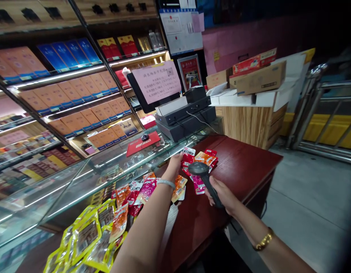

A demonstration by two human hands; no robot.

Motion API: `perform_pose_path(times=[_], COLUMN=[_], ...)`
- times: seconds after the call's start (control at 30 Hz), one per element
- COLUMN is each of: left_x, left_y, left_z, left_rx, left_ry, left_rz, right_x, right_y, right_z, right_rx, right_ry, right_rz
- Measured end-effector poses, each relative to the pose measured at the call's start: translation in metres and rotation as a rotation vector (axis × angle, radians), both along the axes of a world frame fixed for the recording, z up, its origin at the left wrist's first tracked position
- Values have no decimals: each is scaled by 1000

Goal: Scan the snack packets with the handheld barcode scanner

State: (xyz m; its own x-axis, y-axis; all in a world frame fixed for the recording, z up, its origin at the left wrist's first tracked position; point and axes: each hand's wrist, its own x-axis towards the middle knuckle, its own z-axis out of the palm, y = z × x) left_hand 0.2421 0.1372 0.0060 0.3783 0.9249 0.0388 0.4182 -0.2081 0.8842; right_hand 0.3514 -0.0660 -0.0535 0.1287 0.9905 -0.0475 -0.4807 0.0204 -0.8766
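Observation:
My right hand is wrapped round the handle of a dark barcode scanner, its head pointing left over some small snack packets. With its fingers closed, my left hand grips the edge of a red and white snack packet. An orange packet and a magenta packet lie around the scanner, which partly hides them. Left of my left forearm is a pile of orange, red and magenta packets. Nearer to me, yellow-edged clear packets are heaped.
A dark red table carries the packets, beside a glass display counter. On the counter are a red mat, a mouse, a monitor and a black cash-register unit. Cartons and a metal railing stand right.

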Motion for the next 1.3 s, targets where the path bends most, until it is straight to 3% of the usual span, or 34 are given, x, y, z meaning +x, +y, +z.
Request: perform_pose_path(times=[0.1,0.3,0.4,0.53,0.73,0.83,1.0,1.2,1.23,1.3], left_x=[-7,-76,-97,-107,-119,-123,-117,-75,-69,-63], left_y=[2,-12,-23,-24,-9,-1,2,-9,-9,-7], left_z=[11,18,13,12,8,4,0,-3,-4,-7], left_rx=[94,258,299,350,197,187,179,-31,-18,120], left_ry=[285,1069,1257,1129,538,376,302,66,100,375], left_rz=[-24,-216,-263,-196,-57,-5,20,-46,-68,-100], right_x=[2,3,2,2,3,2,1,6,7,8], right_y=[-2,-3,-4,-5,-10,-14,-18,-17,-17,-18], right_z=[-2,-6,-7,-8,-8,-7,-6,-6,-7,-9], right_rx=[2,1,-6,7,-10,-27,-26,-53,-53,-53], right_ry=[6,-6,-21,-35,-144,-198,-171,-119,-119,-126], right_rz=[-62,-20,-5,6,61,116,136,58,45,32])
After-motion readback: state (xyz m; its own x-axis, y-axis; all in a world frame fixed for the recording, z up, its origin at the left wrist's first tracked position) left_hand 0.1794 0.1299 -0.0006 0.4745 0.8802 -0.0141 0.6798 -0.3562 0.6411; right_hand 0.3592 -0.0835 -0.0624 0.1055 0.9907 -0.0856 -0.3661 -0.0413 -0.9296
